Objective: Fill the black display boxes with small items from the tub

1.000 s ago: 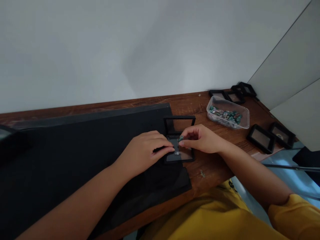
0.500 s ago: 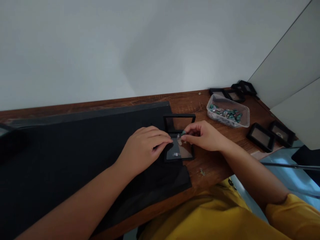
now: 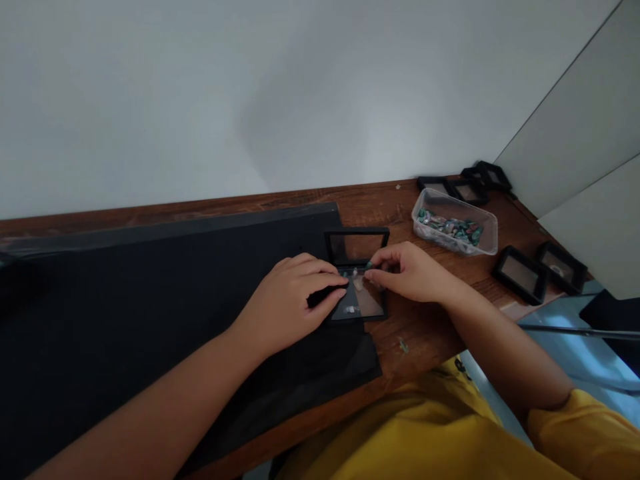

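A black hinged display frame (image 3: pixel 356 317) lies opened at the right end of the black mat, its lid (image 3: pixel 357 231) tilted up at the back. On its clear film sit a pale stone (image 3: pixel 358 283) and a small whitish piece (image 3: pixel 352 310). My left hand (image 3: pixel 290 300) rests over the frame's left side, thumb and forefinger apart; a small greenish bit (image 3: pixel 345 274) shows at its fingertips. Above the right half of the film, my right hand (image 3: pixel 413 272) pinches a small green stone (image 3: pixel 369 265), mostly covered by the fingers.
Behind my right hand stands a clear plastic tub (image 3: pixel 493 233) of green and pale stones. More black frames (image 3: pixel 523 275) lie to the right and along the back wall. The black mat (image 3: pixel 150 300) covers the wooden table's left part. A little greenish scrap (image 3: pixel 403 345) lies near the front edge.
My left thumb and forefinger have spread apart, and a greenish bit now shows by them. My right fingers have shifted slightly away from the pale stone, uncovering more of it.
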Available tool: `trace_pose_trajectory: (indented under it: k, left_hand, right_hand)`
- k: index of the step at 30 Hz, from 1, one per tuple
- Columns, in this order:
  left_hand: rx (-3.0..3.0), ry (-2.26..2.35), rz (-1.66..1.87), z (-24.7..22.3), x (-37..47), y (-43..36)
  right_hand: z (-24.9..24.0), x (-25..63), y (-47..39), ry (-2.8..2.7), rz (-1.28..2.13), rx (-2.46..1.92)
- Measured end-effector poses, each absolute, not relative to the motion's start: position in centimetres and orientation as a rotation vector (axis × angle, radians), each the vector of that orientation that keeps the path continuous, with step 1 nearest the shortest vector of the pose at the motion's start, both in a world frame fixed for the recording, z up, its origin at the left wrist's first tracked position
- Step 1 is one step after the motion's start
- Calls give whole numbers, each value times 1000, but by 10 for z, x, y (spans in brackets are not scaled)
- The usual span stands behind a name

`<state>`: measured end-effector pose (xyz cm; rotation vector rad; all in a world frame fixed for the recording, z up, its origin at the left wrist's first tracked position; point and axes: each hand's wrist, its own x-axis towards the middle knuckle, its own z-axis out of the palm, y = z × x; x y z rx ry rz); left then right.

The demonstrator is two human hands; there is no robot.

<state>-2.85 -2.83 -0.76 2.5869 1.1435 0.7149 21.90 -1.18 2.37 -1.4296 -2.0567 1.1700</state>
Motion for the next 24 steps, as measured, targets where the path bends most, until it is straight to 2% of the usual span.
trace_pose_trajectory:
  k: [16, 24]
  left_hand:
    - [2502, 1277, 754, -13, -26, -29]
    - [2455, 1327, 720, -11, -24, -29]
  right_hand:
    - [26, 216, -12, -2056, 1230, -1314]
    - [25, 215, -14, -2078, 1106, -1381]
